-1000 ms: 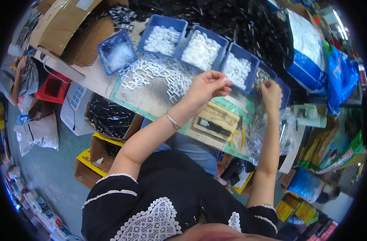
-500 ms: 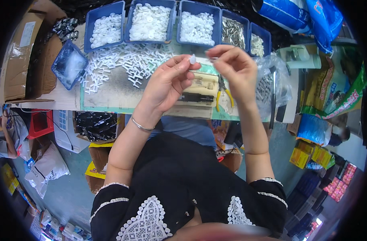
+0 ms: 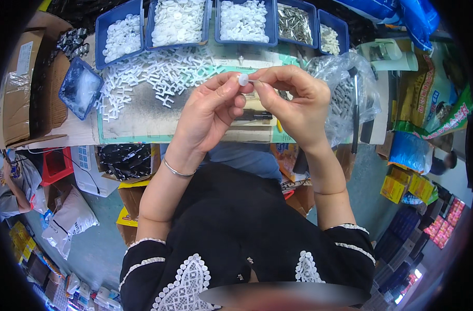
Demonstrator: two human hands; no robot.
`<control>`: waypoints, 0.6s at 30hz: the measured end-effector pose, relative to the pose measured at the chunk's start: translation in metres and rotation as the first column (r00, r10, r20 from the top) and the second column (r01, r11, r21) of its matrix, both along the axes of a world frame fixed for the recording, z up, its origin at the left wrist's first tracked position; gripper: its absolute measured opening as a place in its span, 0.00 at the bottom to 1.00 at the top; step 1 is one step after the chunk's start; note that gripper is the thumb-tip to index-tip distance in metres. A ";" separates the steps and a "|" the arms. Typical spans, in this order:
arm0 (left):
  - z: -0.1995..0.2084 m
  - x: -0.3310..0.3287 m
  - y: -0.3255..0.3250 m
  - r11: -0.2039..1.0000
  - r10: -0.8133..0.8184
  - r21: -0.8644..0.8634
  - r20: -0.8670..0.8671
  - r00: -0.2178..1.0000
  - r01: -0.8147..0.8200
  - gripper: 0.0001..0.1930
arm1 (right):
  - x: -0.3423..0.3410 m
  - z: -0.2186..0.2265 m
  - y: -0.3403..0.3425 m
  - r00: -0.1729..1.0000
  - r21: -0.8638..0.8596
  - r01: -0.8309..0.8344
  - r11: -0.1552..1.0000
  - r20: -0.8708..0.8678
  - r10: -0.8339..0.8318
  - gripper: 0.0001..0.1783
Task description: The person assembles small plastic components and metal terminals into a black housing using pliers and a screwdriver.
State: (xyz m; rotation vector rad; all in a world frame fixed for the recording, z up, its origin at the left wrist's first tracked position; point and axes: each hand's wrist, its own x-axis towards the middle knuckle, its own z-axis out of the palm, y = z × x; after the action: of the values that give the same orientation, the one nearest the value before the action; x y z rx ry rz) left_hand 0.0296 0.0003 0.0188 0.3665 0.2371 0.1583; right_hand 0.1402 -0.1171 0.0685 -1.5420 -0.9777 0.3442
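Between the thumb and forefinger of my left hand (image 3: 208,109) is a small white round plastic piece (image 3: 243,79). My right hand (image 3: 298,101) pinches a thin pin (image 3: 253,81), which looks like metal. Its left end meets the white piece; whether it goes inside I cannot tell. Both hands are raised over the front of the bench, fingertips nearly touching. Beyond my left hand lies a heap of white branched plastic parts (image 3: 164,70). Under the hands, a black tool (image 3: 254,115) and the yellow handle of pliers (image 3: 279,126) are partly hidden.
Blue bins (image 3: 246,43) line the back, holding white round pieces (image 3: 178,23), metal pins (image 3: 295,25) and small pale parts (image 3: 329,40). A tilted blue bin (image 3: 65,101) stands left, near a cardboard box (image 3: 21,98). At right lies a clear bag (image 3: 368,85) of grey cylinders.
My right hand has come left and down, bringing the pin against the white piece. My left hand keeps its pinch and has shifted slightly. The whole view has moved a little.
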 end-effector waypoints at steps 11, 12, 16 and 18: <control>-0.020 -0.035 -0.016 -0.403 0.117 0.832 0.460 0.880 -0.381 0.11 | -0.025 -0.018 -0.041 0.954 -0.314 -0.200 0.928 -0.277 0.112 0.10; -0.023 -0.041 -0.017 -0.388 0.123 0.846 0.440 0.890 -0.365 0.11 | -0.026 -0.023 -0.045 0.949 -0.325 -0.204 0.923 -0.298 0.105 0.10; -0.033 -0.052 -0.017 -0.621 -0.103 0.675 0.434 0.895 -0.398 0.15 | -0.028 -0.038 -0.049 0.964 -0.375 -0.203 0.905 -0.237 0.118 0.08; -0.032 -0.052 -0.014 -0.647 -0.131 0.655 0.409 0.903 -0.391 0.14 | -0.025 -0.043 -0.048 0.974 -0.376 -0.207 0.903 -0.169 0.153 0.06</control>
State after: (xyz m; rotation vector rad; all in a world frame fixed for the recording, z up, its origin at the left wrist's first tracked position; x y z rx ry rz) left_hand -0.0223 -0.0137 -0.0135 2.5069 -0.3758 0.8899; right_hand 0.1149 -0.1650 0.0252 -1.7614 -0.9860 0.8085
